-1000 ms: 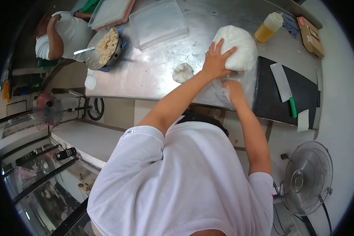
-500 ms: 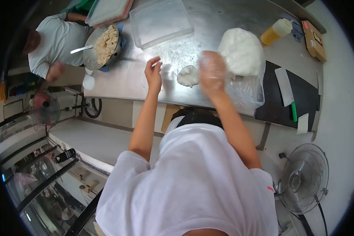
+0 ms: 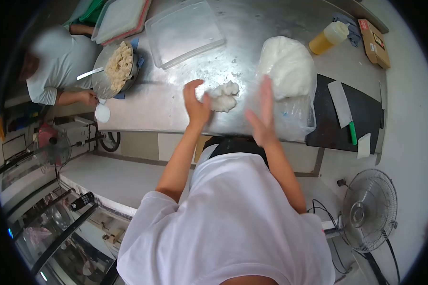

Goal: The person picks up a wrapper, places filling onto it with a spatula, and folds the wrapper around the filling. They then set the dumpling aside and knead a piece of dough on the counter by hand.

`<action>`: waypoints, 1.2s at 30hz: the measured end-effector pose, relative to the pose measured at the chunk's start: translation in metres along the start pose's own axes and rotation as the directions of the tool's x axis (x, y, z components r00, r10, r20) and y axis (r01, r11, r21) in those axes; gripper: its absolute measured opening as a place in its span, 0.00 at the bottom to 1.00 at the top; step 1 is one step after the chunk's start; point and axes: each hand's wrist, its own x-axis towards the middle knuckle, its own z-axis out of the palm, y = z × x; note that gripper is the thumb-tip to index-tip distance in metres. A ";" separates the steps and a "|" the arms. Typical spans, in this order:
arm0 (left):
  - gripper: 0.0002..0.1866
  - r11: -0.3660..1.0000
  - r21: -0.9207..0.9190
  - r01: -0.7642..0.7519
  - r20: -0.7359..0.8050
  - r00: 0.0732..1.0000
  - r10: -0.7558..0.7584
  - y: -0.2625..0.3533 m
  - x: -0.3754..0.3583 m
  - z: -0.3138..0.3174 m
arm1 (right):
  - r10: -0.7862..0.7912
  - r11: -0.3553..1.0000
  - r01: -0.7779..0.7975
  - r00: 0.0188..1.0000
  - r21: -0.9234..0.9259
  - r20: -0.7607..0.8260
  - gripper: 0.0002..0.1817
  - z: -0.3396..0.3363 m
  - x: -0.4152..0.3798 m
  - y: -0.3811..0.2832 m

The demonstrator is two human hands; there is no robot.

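Note:
A small lumpy piece of white dough [image 3: 225, 99] lies on the steel table in front of me. My left hand [image 3: 198, 105] is at its left edge, fingers curved and thumb apart, seemingly touching it without gripping. To the right of the small piece, my right hand [image 3: 263, 118] is held open with thumb and fingers spread, slightly blurred and holding nothing. Just beyond that hand sits a large mound of white dough [image 3: 287, 66], with clear plastic [image 3: 297, 116] under and around its near side.
Clear bin [image 3: 185, 35] and a bowl of pale chunks [image 3: 119, 66] stand left, beside a co-worker [image 3: 57, 61]. On the right are an oil bottle [image 3: 329, 38], a cardboard box [image 3: 374, 43], and a cleaver [image 3: 341, 102] on a black board [image 3: 364, 114]. A fan [image 3: 368, 211] stands below.
My right hand has come away from the large dough toward me and opened. The small dough now looks longer, in two joined lumps. My left hand has moved right, up to it.

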 end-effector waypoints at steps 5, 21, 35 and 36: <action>0.48 0.733 0.184 -0.654 0.546 0.689 0.477 0.066 -0.011 0.070 | -0.100 0.995 0.080 0.908 -0.067 -0.408 0.49 -0.079 -0.050 -0.030; 0.08 0.807 -0.549 -0.217 0.381 0.794 0.473 0.157 0.028 0.159 | -0.279 0.546 0.216 0.958 -0.810 0.068 0.62 -0.175 0.005 0.061; 0.44 0.985 0.008 -0.172 -0.212 0.962 0.170 0.122 -0.035 0.128 | 0.051 0.717 0.081 0.984 -0.692 0.168 0.16 -0.095 0.102 0.108; 0.44 0.961 0.160 -0.226 -0.030 0.972 0.233 0.109 -0.024 0.147 | 0.132 0.796 -0.024 0.982 -0.605 0.136 0.15 -0.089 0.100 0.094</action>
